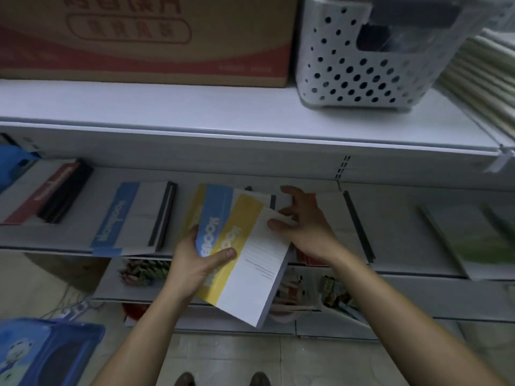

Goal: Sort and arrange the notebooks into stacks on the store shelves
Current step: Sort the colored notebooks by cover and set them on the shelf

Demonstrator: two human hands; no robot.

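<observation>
My left hand (pixel 199 259) grips a fanned bundle of notebooks in front of the middle shelf (pixel 404 270). The front one is a thick yellow-and-white notebook (pixel 250 263); a blue-and-white notebook (pixel 216 210) shows behind it, and a yellow edge behind that. My right hand (pixel 302 222) pinches the top right corner of the yellow notebook, thumb on its cover. A stack of blue-and-white notebooks (pixel 133 215) lies flat on the shelf to the left. Further left lie red and black notebooks (pixel 51 192). Greenish notebooks (pixel 473 238) lie at the right.
On the top shelf stand a cardboard box (pixel 156 37) and a white perforated basket (pixel 359 57). Black dividers (pixel 359 227) split the middle shelf. A lower shelf holds small packaged goods (pixel 145 270). A blue plastic crate (pixel 47 355) sits on the floor at lower left.
</observation>
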